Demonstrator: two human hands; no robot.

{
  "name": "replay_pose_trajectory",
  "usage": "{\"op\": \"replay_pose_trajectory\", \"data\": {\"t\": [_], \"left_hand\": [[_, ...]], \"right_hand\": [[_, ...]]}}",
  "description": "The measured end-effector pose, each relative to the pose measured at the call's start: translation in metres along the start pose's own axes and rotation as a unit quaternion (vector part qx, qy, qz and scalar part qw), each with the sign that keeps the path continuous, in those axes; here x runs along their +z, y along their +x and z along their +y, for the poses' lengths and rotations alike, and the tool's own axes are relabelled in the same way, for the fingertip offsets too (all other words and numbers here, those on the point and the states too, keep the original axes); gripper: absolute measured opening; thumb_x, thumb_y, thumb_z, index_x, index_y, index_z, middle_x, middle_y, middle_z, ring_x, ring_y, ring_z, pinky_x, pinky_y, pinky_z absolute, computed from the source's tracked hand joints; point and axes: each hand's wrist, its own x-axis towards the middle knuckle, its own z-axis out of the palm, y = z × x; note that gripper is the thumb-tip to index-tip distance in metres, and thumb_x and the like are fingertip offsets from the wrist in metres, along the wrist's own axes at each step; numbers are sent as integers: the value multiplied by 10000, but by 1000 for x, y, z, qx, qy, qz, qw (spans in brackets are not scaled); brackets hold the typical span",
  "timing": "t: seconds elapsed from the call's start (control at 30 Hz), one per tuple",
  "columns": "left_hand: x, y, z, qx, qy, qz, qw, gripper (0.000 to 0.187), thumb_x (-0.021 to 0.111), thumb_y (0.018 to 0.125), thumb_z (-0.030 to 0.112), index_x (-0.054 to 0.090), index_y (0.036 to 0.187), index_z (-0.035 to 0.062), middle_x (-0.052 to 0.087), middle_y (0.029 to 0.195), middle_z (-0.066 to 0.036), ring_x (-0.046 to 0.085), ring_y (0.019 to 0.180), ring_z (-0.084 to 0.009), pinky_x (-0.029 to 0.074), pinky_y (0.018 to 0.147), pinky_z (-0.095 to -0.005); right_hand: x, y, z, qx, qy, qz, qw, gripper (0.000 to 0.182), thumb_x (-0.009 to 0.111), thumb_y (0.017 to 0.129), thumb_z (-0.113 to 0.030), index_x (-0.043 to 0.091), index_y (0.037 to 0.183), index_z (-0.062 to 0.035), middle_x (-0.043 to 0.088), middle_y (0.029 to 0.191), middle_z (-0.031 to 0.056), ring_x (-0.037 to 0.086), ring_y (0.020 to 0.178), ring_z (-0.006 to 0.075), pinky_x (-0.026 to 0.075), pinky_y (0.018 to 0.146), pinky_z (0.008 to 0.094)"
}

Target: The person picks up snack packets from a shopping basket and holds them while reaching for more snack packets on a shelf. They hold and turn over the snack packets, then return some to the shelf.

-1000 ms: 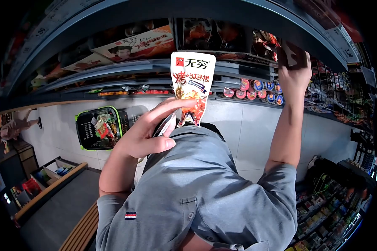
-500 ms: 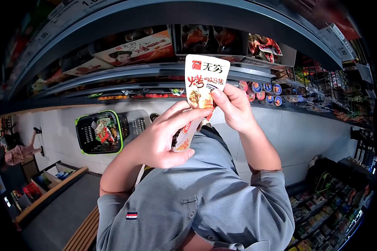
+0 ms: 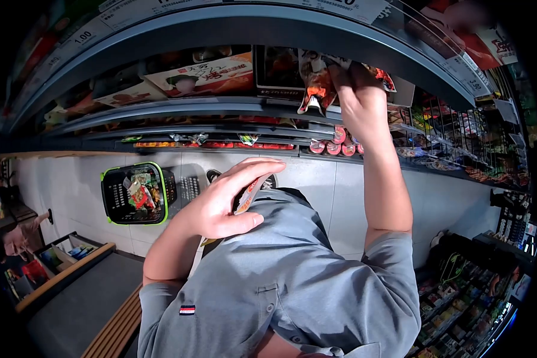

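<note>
My right hand (image 3: 364, 104) reaches into an open box on the shelf, its fingers closed on a snack packet (image 3: 317, 89). The packet's see-through side shows reddish-brown food, and its lower end hangs over the box front. The fingertips are partly hidden. Near my waist, my left hand (image 3: 230, 200) is curled around another package (image 3: 250, 194) with white and orange printing, seen nearly edge-on. Beside the hanging packet stands a dark box of packets (image 3: 278, 68).
A printed snack box (image 3: 200, 74) stands further left on the shelf (image 3: 179, 110). Red-lidded cups (image 3: 338, 136) sit lower down. A black basket with a green rim (image 3: 164, 194) holds several packages on the floor. Hanging packets (image 3: 435, 131) fill the right side. Another person (image 3: 27, 235) is at far left.
My right hand has moved up and forward from in front of my chest to the shelf box, with the snack packet. My left hand has let go of that packet and keeps the other package.
</note>
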Motion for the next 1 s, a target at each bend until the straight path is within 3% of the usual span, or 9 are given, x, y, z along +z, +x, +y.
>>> {"op": "replay_pose_trajectory", "data": {"t": [0.07,0.1,0.13,0.2,0.33,0.4,0.7,0.93,1.0], "left_hand": [[2,-4,-9,3,-5,2,1000,811,674,720,308,449,1429,-16,536,1176,-97,454,761,-134,383,704,-239],[2,-5,-13,6,-11,3,1000,810,675,722,308,448,1430,-14,552,1034,-62,399,691,-119,372,698,-242],[3,-7,-16,8,-11,4,1000,810,675,722,308,448,1430,-14,552,1034,-62,399,691,-119,372,698,-242],[3,-14,-19,-16,-38,15,999,812,675,705,286,453,1425,-17,464,830,-1,407,699,-107,348,682,-238],[2,-24,-17,-76,-116,45,989,836,669,669,233,436,1425,-40,404,752,31,384,696,-81,317,644,-225],[-5,-35,-27,-101,-150,28,983,799,664,679,123,439,1438,13,525,1370,-59,393,742,-94,377,709,-234],[-1,-43,-32,-120,-216,113,962,855,663,660,210,414,1442,-30,527,1342,-203,417,688,-46,356,692,-193],[4,-40,-31,-123,-198,116,965,860,668,672,253,415,1450,-9,559,1261,-198,413,684,-40,339,677,-190],[5,-39,-31,-120,-203,111,965,855,677,681,254,414,1449,-13,567,1245,-187,421,698,-40,347,675,-192]], "right_hand": [[-3,26,24,-182,-278,19,943,260,561,972,-186,632,1128,9,667,981,209,643,874,294,500,812,381],[-4,34,22,-343,-524,36,779,297,492,995,-180,598,1209,-3,641,1073,235,638,1000,327,489,914,423],[-3,40,17,-344,-524,37,778,297,492,995,-180,598,1209,-3,641,1073,235,638,1000,327,489,914,423],[4,52,0,-51,-304,-94,947,366,454,980,-211,572,1263,-11,578,1242,271,539,1197,395,417,1026,481],[13,59,8,-25,-299,-157,941,385,499,940,-199,582,1277,-31,589,1269,229,534,1223,390,427,1019,490],[28,55,15,-97,-372,-21,923,385,524,919,-199,595,1266,-47,613,1241,202,543,1209,384,429,1007,503],[60,40,19,-179,-325,-21,928,390,502,985,-358,662,1179,-60,619,1222,159,570,1157,341,385,1025,500],[51,40,33,-246,-451,-39,857,320,556,929,-216,656,1202,-84,603,1230,194,577,1128,366,397,1021,493],[48,39,29,-175,-226,-22,958,349,608,862,-113,648,1205,-64,625,1161,221,576,1092,404,450,969,464]]}}
